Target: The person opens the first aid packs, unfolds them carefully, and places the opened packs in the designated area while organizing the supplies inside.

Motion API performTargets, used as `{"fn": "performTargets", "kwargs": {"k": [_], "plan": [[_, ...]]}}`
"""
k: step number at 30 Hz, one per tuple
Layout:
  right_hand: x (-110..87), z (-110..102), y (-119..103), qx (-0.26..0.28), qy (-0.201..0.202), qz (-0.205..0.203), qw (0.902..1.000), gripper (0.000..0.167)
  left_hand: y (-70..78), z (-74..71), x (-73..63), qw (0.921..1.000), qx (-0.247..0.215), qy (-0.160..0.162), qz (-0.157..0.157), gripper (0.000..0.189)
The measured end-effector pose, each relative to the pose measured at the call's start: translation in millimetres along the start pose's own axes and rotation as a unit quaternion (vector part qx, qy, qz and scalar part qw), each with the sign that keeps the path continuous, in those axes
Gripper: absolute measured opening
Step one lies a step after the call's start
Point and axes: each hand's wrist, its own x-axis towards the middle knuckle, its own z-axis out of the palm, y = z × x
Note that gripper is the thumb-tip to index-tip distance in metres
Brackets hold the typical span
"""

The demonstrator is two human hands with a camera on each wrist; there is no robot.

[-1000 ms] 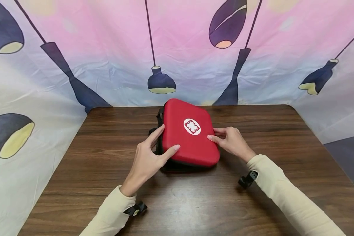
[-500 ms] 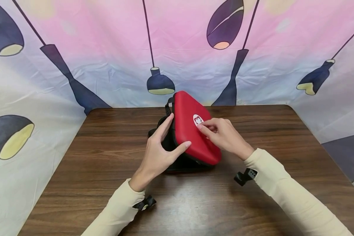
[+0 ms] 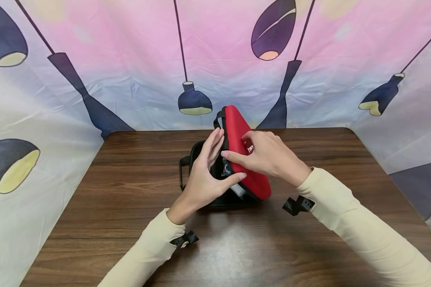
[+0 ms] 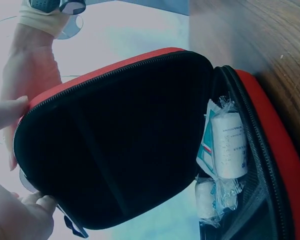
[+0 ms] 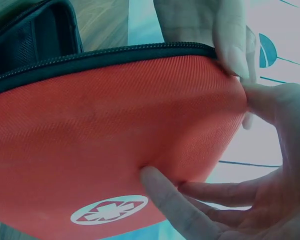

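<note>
A red first-aid kit (image 3: 237, 131) with a white cross emblem stands on the table, its lid raised steeply. Its zipper runs along the black rim, and the lid's dark lining (image 4: 125, 135) faces the left wrist camera. My left hand (image 3: 204, 179) holds the lid's raised edge between thumb and fingers. On the lid's outer face, close to the emblem (image 5: 110, 210), lie the fingers of my right hand (image 3: 269, 155), its thumb at the rim. Inside the base are a wrapped white roll (image 4: 229, 145), a smaller wrapped roll (image 4: 207, 200) and a green-and-white packet (image 4: 206, 145).
The brown wooden table (image 3: 129, 179) extends around the kit. A black strap handle (image 3: 181, 175) sticks out at the base's left, another (image 3: 217, 119) at the lid's edge. Behind hangs a pastel curtain (image 3: 129, 59) printed with dark lamps.
The lid has swung up and to the right, from nearly closed to steep, exposing the contents. My left hand moved right with its edge; my right hand shifted from the lid's right side towards its rim.
</note>
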Motion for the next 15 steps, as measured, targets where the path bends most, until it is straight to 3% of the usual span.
{"fn": "performTargets", "kwargs": {"k": [11, 15], "plan": [[-3.7, -10.7, 0.2, 0.007, -0.015, 0.038, 0.9991, 0.057, -1.1, 3.3, 5.5, 0.9985, -0.029, -0.045, 0.014, 0.119], [-8.6, -17.5, 5.3, 0.028, -0.008, 0.045, 0.9985, 0.051, -3.0, -3.7, 2.2, 0.9987, 0.0, -0.048, 0.014, 0.115]]}}
